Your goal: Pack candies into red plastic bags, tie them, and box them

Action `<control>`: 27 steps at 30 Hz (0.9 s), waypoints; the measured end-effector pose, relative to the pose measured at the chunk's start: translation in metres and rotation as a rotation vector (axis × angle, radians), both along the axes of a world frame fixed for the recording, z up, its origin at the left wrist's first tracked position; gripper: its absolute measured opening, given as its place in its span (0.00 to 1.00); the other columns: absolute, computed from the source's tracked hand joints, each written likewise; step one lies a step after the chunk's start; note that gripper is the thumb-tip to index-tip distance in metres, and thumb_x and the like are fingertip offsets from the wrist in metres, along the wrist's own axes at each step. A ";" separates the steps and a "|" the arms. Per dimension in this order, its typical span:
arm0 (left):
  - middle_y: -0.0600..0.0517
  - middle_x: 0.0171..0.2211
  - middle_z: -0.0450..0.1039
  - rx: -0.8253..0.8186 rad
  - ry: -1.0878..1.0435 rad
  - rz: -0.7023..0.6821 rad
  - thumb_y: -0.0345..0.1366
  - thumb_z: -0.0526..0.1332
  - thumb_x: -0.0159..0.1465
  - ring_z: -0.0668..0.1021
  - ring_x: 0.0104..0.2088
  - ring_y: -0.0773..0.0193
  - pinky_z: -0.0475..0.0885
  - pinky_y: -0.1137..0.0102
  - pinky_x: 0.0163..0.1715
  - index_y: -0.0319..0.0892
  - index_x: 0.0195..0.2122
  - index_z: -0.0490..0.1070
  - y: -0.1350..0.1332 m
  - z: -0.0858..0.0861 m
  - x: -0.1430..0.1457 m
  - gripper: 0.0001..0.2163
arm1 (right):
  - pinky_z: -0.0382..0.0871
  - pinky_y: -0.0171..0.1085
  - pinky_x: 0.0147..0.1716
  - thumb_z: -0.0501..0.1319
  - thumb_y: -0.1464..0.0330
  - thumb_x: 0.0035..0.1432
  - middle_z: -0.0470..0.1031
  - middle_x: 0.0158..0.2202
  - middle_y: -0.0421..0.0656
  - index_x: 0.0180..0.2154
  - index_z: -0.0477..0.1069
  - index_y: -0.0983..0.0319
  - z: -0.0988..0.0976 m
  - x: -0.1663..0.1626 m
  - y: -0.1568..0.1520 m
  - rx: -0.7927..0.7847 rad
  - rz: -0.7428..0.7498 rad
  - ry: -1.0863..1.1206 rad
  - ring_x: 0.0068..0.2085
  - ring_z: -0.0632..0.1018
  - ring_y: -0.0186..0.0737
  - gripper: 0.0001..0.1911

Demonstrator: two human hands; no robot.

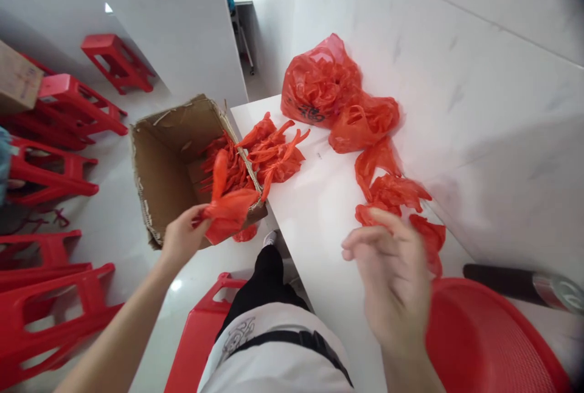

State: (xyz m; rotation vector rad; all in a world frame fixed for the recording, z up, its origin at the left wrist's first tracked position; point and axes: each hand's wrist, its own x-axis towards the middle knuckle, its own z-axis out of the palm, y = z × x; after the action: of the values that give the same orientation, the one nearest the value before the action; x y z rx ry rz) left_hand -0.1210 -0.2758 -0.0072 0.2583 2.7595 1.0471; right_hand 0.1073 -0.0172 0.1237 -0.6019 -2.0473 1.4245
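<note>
A red plastic bag (pixel 230 210) is pinched in my left hand (pixel 185 235), just above the near edge of a cardboard box (pixel 164 168). Inside the box lie more red bags (pixel 228 165), and a bunch of tied red bags (pixel 278 153) rests on the table beside its rim. My right hand (pixel 392 277) hovers over the white table (pixel 310 216) with its fingers curled loosely and apart, and I see nothing in it. Close beyond it, crumpled red bags (pixel 390 192) lie along the wall.
At the table's far end sits a stuffed red bag (pixel 319 86) with black print. A red basket (pixel 488 338) and a dark cylinder (pixel 502 280) stand at the right. Red stools (pixel 59 308) crowd the floor at left, and another red stool (pixel 198 332) is by my legs.
</note>
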 end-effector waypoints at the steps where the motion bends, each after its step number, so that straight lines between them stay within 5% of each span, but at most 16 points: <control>1: 0.51 0.39 0.79 -0.015 0.036 0.050 0.37 0.58 0.57 0.79 0.36 0.58 0.73 0.66 0.40 0.44 0.48 0.73 -0.009 0.000 -0.016 0.17 | 0.73 0.38 0.37 0.56 0.64 0.64 0.73 0.34 0.41 0.55 0.62 0.56 -0.014 -0.020 0.003 -0.015 0.033 -0.054 0.35 0.76 0.36 0.17; 6: 0.50 0.39 0.79 -0.074 0.055 0.126 0.38 0.57 0.58 0.79 0.38 0.58 0.72 0.67 0.40 0.44 0.49 0.72 -0.033 -0.017 -0.083 0.18 | 0.71 0.34 0.34 0.54 0.61 0.63 0.74 0.33 0.40 0.48 0.68 0.58 -0.093 -0.093 -0.011 0.064 0.265 -0.391 0.33 0.75 0.35 0.13; 12: 0.50 0.45 0.79 -0.181 -0.183 -0.037 0.36 0.56 0.59 0.78 0.44 0.57 0.69 0.68 0.47 0.43 0.49 0.73 -0.035 -0.078 -0.132 0.17 | 0.71 0.35 0.35 0.53 0.63 0.62 0.75 0.37 0.40 0.53 0.67 0.55 -0.164 -0.165 -0.028 0.143 0.430 -0.643 0.32 0.76 0.36 0.18; 17: 0.51 0.41 0.81 -0.219 -0.381 -0.150 0.32 0.60 0.57 0.79 0.44 0.56 0.70 0.69 0.45 0.45 0.42 0.77 -0.031 -0.138 -0.149 0.13 | 0.72 0.39 0.38 0.55 0.62 0.60 0.74 0.44 0.42 0.59 0.63 0.50 -0.192 -0.203 -0.033 0.184 0.470 -0.753 0.35 0.77 0.38 0.24; 21: 0.48 0.38 0.80 -0.287 -0.462 -0.095 0.33 0.62 0.59 0.80 0.39 0.58 0.72 0.67 0.41 0.42 0.40 0.76 -0.044 -0.168 -0.177 0.08 | 0.73 0.40 0.40 0.54 0.60 0.62 0.75 0.45 0.43 0.57 0.66 0.50 -0.202 -0.215 -0.035 0.160 0.503 -0.795 0.37 0.78 0.40 0.21; 27: 0.47 0.41 0.76 -0.366 -0.363 0.087 0.39 0.60 0.64 0.78 0.40 0.60 0.72 0.60 0.43 0.38 0.46 0.73 -0.075 -0.182 -0.294 0.12 | 0.75 0.37 0.39 0.54 0.60 0.62 0.76 0.44 0.42 0.54 0.68 0.51 -0.223 -0.212 -0.040 0.079 0.512 -0.790 0.36 0.80 0.38 0.19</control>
State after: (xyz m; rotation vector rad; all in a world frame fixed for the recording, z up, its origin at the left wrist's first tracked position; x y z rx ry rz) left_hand -0.4146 -0.3503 -0.1894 -0.0957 2.5758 0.5207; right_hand -0.1043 -0.0573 -0.0996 -0.7139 -3.0367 1.5070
